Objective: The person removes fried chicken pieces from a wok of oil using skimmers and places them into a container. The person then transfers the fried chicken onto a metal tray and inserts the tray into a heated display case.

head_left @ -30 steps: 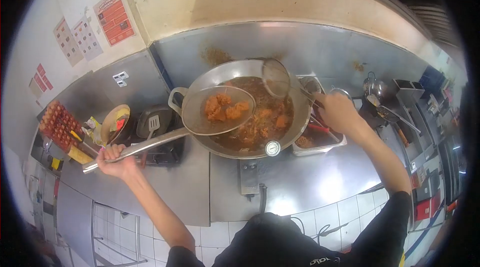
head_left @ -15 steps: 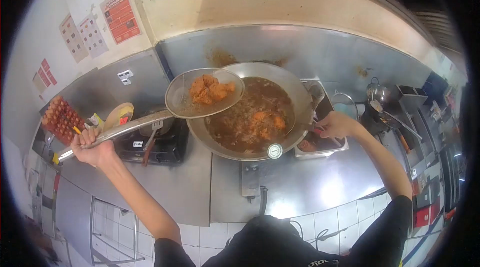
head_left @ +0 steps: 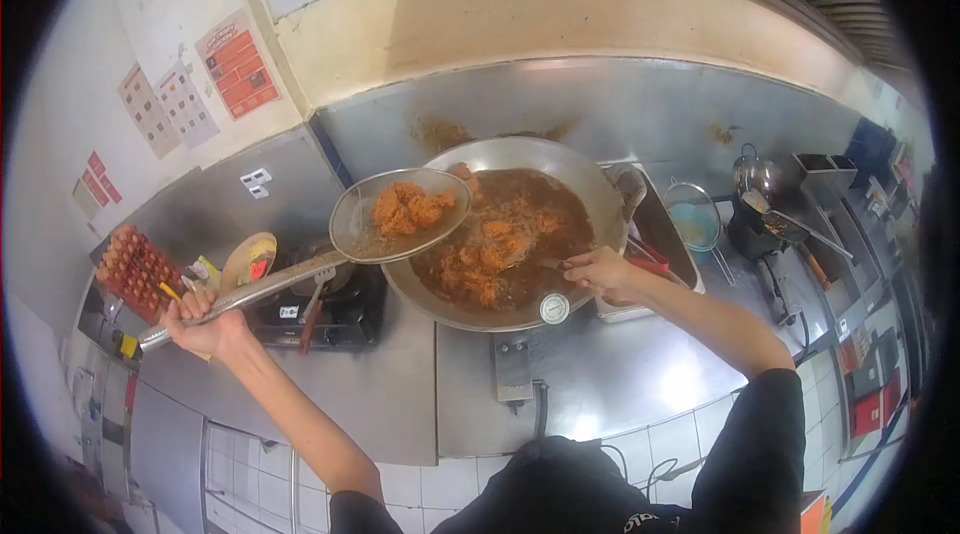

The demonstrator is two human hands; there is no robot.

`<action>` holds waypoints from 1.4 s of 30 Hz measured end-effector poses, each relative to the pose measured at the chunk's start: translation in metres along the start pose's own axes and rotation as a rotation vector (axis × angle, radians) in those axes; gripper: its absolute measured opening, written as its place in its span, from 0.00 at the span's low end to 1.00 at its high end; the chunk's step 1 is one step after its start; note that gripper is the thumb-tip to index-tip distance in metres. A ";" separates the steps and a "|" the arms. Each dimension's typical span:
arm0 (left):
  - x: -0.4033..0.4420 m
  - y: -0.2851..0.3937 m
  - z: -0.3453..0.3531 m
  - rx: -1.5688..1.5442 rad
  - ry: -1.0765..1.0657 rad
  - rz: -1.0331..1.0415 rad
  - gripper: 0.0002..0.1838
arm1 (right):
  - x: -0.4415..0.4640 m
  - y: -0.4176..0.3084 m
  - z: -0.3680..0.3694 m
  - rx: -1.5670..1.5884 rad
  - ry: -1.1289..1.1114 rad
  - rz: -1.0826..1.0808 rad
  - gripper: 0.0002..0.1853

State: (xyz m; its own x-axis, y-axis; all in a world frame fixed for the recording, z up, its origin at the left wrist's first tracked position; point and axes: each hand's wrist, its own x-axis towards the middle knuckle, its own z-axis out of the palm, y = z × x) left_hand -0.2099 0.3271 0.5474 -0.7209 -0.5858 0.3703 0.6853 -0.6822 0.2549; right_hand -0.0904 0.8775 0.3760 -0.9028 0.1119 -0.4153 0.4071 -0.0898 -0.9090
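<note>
My left hand (head_left: 208,322) is closed around the long metal handle of a wire-mesh strainer (head_left: 443,242). Golden-brown fried chicken pieces (head_left: 405,209) rest in the strainer, which is held over the left rim of a large wok (head_left: 515,152). In the wok, more fried chicken (head_left: 500,249) sits in dark, bubbling oil (head_left: 565,204). Over the wok's right side, my right hand (head_left: 597,274) grips a slim metal utensil whose tip points at the chicken; its exact kind is unclear. A round dial thermometer (head_left: 553,308) sits at the front rim.
Behind my right wrist, red handles (head_left: 648,256) show by a metal tray (head_left: 690,279). A black stove (head_left: 345,324) with a spatula stands left, near stacked eggs (head_left: 143,269). Further right are a blue-tinted sieve (head_left: 692,219) and a black pot (head_left: 752,224).
My right hand has moved left from the tray side to over the wok. The strainer with its chicken has shifted slightly left and down in view. Chicken in the oil has moved.
</note>
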 end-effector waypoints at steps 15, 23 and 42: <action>-0.009 -0.001 -0.012 -0.022 0.081 -0.013 0.16 | -0.047 0.010 -0.025 0.173 0.008 -0.123 0.29; -0.025 -0.025 -0.017 -0.085 0.107 -0.078 0.15 | -0.082 -0.010 -0.036 -0.107 0.197 -0.218 0.28; -0.052 -0.087 -0.004 -0.017 0.103 -0.196 0.16 | -0.108 -0.098 0.058 -1.217 0.263 -0.835 0.27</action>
State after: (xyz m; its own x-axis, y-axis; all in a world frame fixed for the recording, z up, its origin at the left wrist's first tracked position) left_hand -0.2323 0.4150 0.5027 -0.8474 -0.4827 0.2214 0.5300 -0.7941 0.2974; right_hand -0.0407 0.8170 0.5124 -0.9309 -0.1044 0.3501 -0.2167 0.9293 -0.2990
